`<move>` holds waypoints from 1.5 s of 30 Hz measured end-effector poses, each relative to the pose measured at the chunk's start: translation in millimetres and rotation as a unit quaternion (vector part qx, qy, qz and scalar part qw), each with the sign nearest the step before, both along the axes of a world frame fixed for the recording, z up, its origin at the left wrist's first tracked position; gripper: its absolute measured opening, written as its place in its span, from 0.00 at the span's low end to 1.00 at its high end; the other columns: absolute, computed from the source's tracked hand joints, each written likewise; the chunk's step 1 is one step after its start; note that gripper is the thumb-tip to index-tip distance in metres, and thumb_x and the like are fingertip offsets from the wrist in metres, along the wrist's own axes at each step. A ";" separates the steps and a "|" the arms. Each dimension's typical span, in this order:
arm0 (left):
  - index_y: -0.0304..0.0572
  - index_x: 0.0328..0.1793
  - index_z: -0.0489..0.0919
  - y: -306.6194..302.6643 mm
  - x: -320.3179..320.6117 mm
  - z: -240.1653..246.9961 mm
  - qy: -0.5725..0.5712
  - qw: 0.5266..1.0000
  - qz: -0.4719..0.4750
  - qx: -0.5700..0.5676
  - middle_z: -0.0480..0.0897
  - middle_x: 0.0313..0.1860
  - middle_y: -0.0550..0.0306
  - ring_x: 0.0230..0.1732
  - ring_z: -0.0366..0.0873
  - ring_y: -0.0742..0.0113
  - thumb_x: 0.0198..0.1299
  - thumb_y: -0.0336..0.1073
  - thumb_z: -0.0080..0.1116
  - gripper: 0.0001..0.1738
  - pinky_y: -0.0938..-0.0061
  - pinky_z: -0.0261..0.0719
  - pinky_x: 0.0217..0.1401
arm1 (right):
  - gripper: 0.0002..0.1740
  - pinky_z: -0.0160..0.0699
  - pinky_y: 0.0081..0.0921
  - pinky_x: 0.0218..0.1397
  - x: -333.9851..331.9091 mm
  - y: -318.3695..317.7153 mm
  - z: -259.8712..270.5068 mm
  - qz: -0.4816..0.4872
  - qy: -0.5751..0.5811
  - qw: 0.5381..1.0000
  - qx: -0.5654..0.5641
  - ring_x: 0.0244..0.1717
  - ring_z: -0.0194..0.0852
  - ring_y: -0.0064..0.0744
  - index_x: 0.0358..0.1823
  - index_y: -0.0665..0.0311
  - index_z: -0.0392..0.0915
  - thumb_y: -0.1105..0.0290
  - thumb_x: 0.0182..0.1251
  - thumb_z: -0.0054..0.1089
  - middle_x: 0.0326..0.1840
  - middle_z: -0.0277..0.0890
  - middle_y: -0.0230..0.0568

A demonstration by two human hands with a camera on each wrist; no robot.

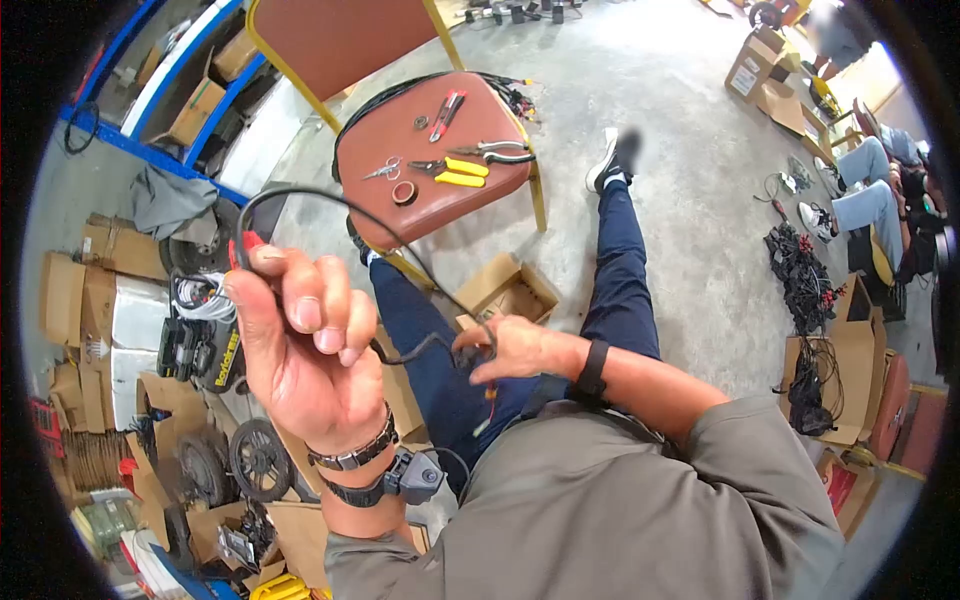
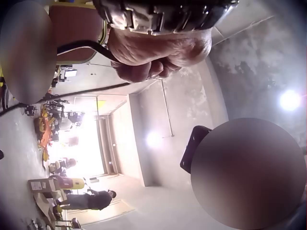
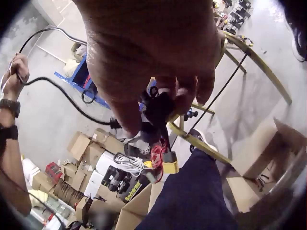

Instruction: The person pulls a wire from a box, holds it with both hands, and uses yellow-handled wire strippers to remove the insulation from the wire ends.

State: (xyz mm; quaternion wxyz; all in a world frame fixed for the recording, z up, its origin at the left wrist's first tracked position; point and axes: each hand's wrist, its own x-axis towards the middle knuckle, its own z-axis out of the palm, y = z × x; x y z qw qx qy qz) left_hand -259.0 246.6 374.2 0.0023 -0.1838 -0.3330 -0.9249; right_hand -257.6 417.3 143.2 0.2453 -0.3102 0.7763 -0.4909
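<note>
A black cable loops from the raised left hand over to the right hand. The left hand pinches the cable near a red piece between thumb and curled fingers. In the left wrist view the left hand appears at the top with the cable beside it. The right hand grips a black connector part at the lap; red wires and a yellow connector hang below it.
On the brown chair lie yellow-handled strippers, pliers, scissors, a red cutter and a tape roll. A small open box stands between the legs. Boxes and wheels crowd the left; cable bundles lie right.
</note>
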 end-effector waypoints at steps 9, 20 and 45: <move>0.35 0.70 0.69 -2.4 -12.0 -29.3 0.065 0.950 0.180 -0.246 0.81 0.59 0.42 0.54 0.81 0.54 0.70 0.59 0.53 0.36 0.64 0.80 0.54 | 0.25 0.75 0.40 0.55 8.7 14.9 23.4 0.009 -0.048 0.993 -0.112 0.49 0.78 0.51 0.55 0.68 0.79 0.54 0.66 0.63 0.47 0.77 0.54; 0.33 0.63 0.78 11.6 37.8 -188.3 -0.161 0.890 0.014 -0.425 0.83 0.57 0.54 0.57 0.78 0.69 0.70 0.31 0.59 0.18 0.72 0.76 0.62 | 0.21 0.75 0.39 0.54 4.5 33.8 27.3 -0.055 -0.047 0.992 -0.100 0.48 0.78 0.49 0.50 0.68 0.78 0.56 0.68 0.61 0.45 0.78 0.52; 0.31 0.57 0.78 17.4 51.9 -192.2 -0.167 0.910 -0.081 -0.371 0.80 0.36 0.53 0.33 0.78 0.66 0.74 0.68 0.32 0.42 0.72 0.78 0.40 | 0.36 0.79 0.32 0.50 15.8 33.4 23.4 -0.039 -0.209 0.950 -0.230 0.39 0.81 0.33 0.71 0.77 0.59 0.48 0.82 0.35 0.54 0.79 0.51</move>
